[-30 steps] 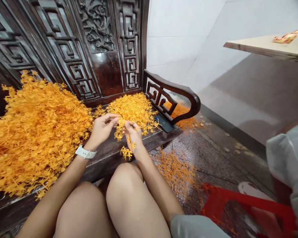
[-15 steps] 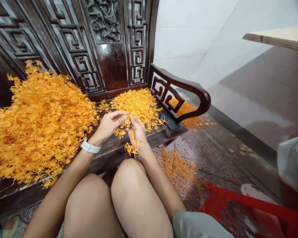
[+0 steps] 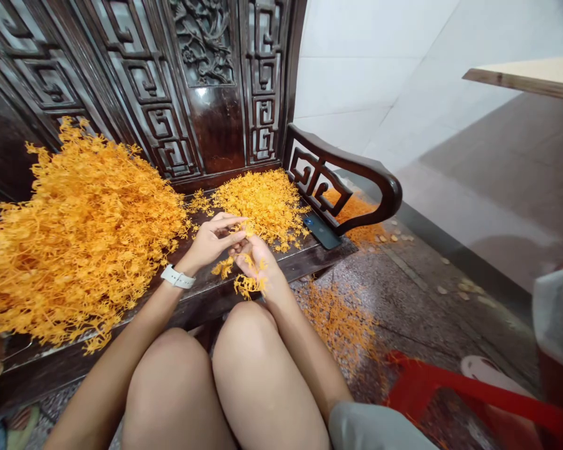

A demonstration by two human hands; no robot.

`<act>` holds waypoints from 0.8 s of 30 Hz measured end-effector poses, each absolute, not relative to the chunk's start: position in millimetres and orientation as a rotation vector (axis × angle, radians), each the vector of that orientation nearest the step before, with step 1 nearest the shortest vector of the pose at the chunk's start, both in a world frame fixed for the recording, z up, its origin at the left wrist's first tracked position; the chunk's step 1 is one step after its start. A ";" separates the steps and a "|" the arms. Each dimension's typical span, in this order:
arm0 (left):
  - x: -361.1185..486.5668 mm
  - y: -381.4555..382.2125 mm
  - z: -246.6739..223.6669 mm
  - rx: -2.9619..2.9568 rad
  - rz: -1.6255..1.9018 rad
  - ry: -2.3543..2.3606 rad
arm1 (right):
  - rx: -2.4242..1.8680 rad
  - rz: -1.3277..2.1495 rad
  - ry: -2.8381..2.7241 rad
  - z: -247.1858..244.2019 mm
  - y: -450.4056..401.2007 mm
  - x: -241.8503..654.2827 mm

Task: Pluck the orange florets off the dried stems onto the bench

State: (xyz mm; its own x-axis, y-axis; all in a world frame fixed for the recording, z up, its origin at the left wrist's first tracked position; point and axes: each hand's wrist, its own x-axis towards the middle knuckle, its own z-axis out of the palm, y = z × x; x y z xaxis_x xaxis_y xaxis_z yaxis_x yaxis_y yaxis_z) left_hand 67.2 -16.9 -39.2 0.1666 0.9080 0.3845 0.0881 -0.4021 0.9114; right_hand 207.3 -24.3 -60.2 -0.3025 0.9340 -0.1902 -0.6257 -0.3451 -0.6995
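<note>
Two orange sprig heaps lay on our dark carved wooden worktop by white tiles; our left hand and right hand were together, pinching a tuft.

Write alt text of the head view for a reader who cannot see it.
A seated person's left hand and right hand handle orange sprigs over a carved dark wooden bench, beside two orange heaps on its seat. More sprigs lie on the floor.

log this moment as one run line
left hand: beside right hand | right hand: holding orange sprigs | sprig heap: on carved wooden bench
</note>
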 end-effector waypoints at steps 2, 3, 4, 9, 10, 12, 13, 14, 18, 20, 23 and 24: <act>70.2 -18.1 -36.1 1.666 1.376 1.011 | -0.682 1.950 -0.548 -62.7 -24.8 205.2; 71.9 -18.1 -35.2 1.650 1.404 1.032 | -0.658 2.002 -0.517 -63.4 -24.5 204.6; 73.7 -17.6 -34.8 1.613 1.437 1.049 | -0.636 2.039 -0.500 -63.8 -23.9 204.6; 74.5 -10.0 -32.2 1.122 1.732 0.953 | -0.600 2.134 -0.293 -68.5 -17.5 215.9; 71.8 -8.7 -30.2 1.011 1.783 0.899 | -0.630 2.117 -0.226 -71.4 -15.7 219.5; 64.3 -7.4 -24.6 0.832 1.847 0.807 | -0.732 2.034 -0.131 -78.5 -11.8 226.8; 60.3 -7.7 -21.3 0.783 1.865 0.781 | -0.789 1.970 -0.123 -81.6 -9.9 230.2; 56.8 -8.6 -17.9 0.765 1.879 0.771 | -0.837 1.888 -0.149 -83.6 -8.3 233.4; 53.7 -15.0 -9.0 0.883 1.880 0.875 | -0.865 1.463 -0.540 -72.0 -8.6 242.4; 59.5 -18.4 -9.0 0.999 1.826 0.984 | -0.816 1.356 -0.788 -55.1 -13.2 243.0; 70.7 -23.5 -12.3 1.205 1.678 1.071 | -0.714 1.322 -1.091 -30.0 -21.4 237.3; 73.8 -25.2 -13.6 1.266 1.621 1.061 | -0.683 1.313 -1.163 -24.9 -23.2 234.4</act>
